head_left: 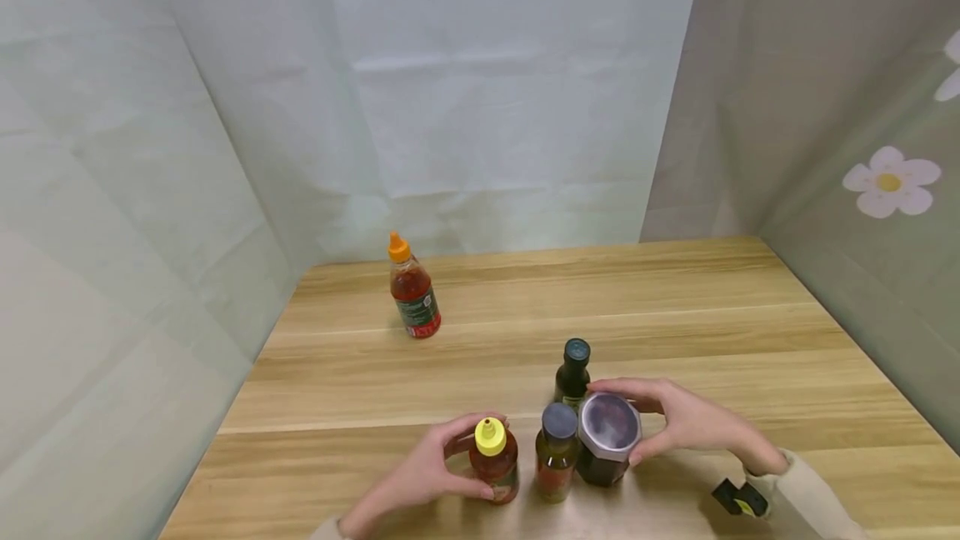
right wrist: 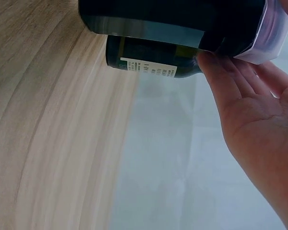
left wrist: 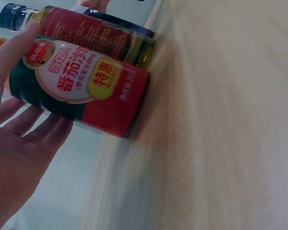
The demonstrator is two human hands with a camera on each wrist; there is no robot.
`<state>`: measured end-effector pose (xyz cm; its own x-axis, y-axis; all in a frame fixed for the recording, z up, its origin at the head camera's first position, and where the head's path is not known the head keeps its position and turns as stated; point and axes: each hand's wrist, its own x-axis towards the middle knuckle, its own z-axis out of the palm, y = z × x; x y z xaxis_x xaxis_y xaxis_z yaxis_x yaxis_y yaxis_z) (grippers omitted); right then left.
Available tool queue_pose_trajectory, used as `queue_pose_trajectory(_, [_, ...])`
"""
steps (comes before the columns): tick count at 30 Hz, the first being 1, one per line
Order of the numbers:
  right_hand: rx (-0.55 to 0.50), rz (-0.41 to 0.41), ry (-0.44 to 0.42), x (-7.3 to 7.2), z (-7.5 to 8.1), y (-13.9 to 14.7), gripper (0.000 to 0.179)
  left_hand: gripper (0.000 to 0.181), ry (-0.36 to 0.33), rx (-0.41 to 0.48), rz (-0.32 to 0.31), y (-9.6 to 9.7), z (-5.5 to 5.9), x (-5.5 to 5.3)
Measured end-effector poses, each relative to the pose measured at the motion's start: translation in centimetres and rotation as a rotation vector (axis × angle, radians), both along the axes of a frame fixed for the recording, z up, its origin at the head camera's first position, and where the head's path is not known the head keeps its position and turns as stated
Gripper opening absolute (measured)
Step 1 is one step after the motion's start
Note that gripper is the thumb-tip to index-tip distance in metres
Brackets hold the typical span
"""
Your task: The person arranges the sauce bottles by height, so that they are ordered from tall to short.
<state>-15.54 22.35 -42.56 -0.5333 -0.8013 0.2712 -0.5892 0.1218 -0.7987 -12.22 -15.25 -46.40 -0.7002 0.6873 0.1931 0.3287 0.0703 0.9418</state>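
My left hand grips a ketchup bottle with a yellow nozzle cap, thumb at the front and fingers round the back. Its red and green label faces the left wrist camera, and the bottle stands upright on the table. On the right, my right hand holds a dark jar with a wide silvery lid, thumb and fingers on opposite sides of the lid. Between them stands a dark-capped sauce bottle, close against the jar. Behind, a slim dark bottle is near my right fingertips; the jar partly hides it.
A red sauce bottle with an orange tip stands farther back on the left of the wooden table. Pale cloth hangs along the back and both sides. A small black device sits at my right cuff.
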Motion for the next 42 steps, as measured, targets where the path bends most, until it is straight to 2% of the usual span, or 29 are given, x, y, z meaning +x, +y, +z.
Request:
queue_pose_trajectory(5, [0.005,-0.015,0.019,0.1,0.1,0.1,0.085,0.062,-0.025,-0.012,0.003,0.3,-0.2,0.2])
queue_pose_trajectory(8, [-0.006,-0.065,0.043,0.2,0.8,0.2,0.082,0.062,-0.035,-0.022,0.006,0.3,-0.2,0.2])
queue_pose_trajectory(12, [-0.074,-0.142,0.118,0.2,1.9,0.1,0.072,0.061,-0.03,-0.02,0.01,0.3,-0.1,0.0])
queue_pose_trajectory(15, [-0.127,-0.163,0.154,0.2,2.4,-0.4,0.067,0.059,-0.02,-0.007,0.008,0.3,-0.1,0.0])
queue_pose_trajectory(20, [-0.134,-0.122,0.112,0.6,3.4,-2.0,0.065,0.059,-0.023,0.001,-0.003,0.3,-0.1,0.1])
queue_pose_trajectory(27, [-0.05,-0.028,-0.021,1.3,4.4,-4.6,0.063,0.059,-0.031,0.005,0.0,0.3,-0.3,0.2])
queue_pose_trajectory(35, [0.02,0.012,-0.033,1.6,4.7,-6.7,0.053,0.058,-0.011,0.017,-0.006,0.3,-0.4,0.2])
queue_pose_trajectory(42, [0.038,0.025,-0.097,1.9,4.7,-7.7,0.04,0.06,-0.029,0.012,0.0,0.3,-0.4,0.3])
